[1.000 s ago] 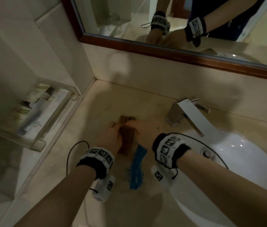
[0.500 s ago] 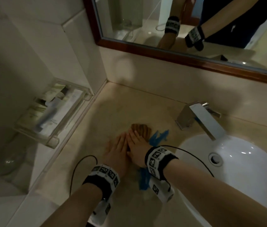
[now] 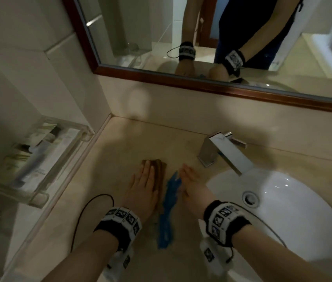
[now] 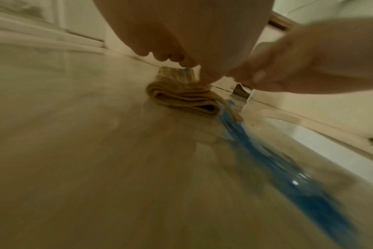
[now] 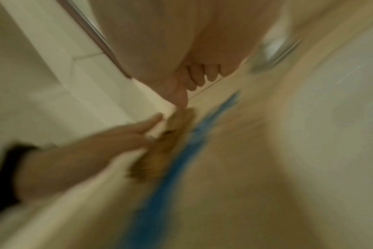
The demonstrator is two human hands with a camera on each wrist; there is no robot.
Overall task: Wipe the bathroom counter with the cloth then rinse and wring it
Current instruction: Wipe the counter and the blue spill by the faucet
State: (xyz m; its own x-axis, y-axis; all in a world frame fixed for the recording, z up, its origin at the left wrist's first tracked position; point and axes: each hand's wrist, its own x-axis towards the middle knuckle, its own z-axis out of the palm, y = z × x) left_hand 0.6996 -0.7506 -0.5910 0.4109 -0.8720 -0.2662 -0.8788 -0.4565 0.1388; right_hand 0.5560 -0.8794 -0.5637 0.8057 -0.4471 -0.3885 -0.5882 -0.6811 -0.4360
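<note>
A folded brown cloth lies on the beige counter. My left hand presses flat on it with straight fingers. A streak of blue liquid runs along the counter just right of the cloth. My right hand hovers beside the streak, fingers straight, holding nothing and off the cloth. The white sink lies to the right, with a chrome faucet behind it.
A clear wall shelf with tubes and packets hangs at the left, below counter level. The tiled side wall and the framed mirror bound the counter's left and back. A black cable loops from my left wrist.
Half a second ago both hands pressed together on the cloth. My right hand has since lifted off and moved right toward the sink; the left stays flat on the cloth.
</note>
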